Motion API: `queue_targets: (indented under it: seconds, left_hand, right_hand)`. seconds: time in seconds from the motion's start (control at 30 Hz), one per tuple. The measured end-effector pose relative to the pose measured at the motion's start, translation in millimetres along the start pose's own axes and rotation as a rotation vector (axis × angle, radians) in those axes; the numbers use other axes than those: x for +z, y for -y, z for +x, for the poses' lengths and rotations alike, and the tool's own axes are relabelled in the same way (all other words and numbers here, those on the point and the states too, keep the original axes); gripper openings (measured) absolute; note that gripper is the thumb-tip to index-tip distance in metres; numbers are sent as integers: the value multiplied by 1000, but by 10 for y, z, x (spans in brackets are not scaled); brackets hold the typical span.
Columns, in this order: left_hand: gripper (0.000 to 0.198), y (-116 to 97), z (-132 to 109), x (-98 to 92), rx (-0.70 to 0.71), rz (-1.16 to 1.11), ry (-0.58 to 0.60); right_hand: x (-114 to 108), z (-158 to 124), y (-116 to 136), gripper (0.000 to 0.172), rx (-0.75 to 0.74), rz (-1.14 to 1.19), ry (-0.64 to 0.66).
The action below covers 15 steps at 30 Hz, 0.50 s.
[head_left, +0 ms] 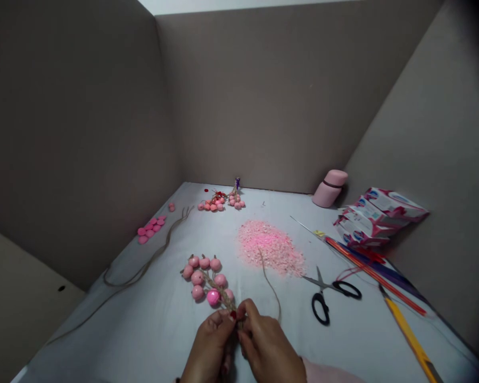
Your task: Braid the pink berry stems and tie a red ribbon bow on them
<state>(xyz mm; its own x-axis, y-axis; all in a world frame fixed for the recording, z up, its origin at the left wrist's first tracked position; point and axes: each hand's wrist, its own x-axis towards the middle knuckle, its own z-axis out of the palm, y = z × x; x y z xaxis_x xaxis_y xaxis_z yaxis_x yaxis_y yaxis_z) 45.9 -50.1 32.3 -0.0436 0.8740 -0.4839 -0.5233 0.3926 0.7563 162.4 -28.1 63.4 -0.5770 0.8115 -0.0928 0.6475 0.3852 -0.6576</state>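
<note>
A cluster of pink balls on twine stems (pixel 206 276) lies on the white table in front of me. My left hand (pixel 209 346) and my right hand (pixel 269 348) meet at the base of the cluster, both pinched on the bundled stems, where a small red bit shows between the fingertips. A loose strand of twine (pixel 270 284) curls from my right hand up toward a pile of pink beads (pixel 271 247).
Black scissors (pixel 330 295) lie to the right, with red and purple sticks (pixel 377 274), a yellow knife (pixel 413 340), a printed packet (pixel 377 215) and a pink bottle (pixel 329 189). Finished pink clusters (pixel 221 201) sit at the back; pink discs (pixel 150 229) and long twine (pixel 143 268) lie left. Cardboard walls enclose the table.
</note>
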Motion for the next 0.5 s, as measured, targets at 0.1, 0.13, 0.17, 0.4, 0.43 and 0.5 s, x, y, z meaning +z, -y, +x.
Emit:
queue_targets:
  seconds: [0.1,0.13,0.17,0.4,0.43,0.5]
  left_hand:
    - [48,33,1,15,-5,-30,1]
    - [48,43,4,20,-4,-40,3]
    - [48,52,7,27,-4,-46,-2]
    - [43,57,-18,101,25,-223,-33]
    - [43,58,-17,99,28,-243,-52]
    - [44,63,-8,75,18,-178,-111]
  right_hand:
    - [45,-3,-34,19,11,6,-18]
    - [53,-1,-39,19,20,9,-15]
    - [59,1,-40,18,34,14,-13]
    - [34,-12,25,22,35,144,1]
    - [2,-43,16,24,31,174,13]
    - [-97,-150,-60,27,56,214,56]
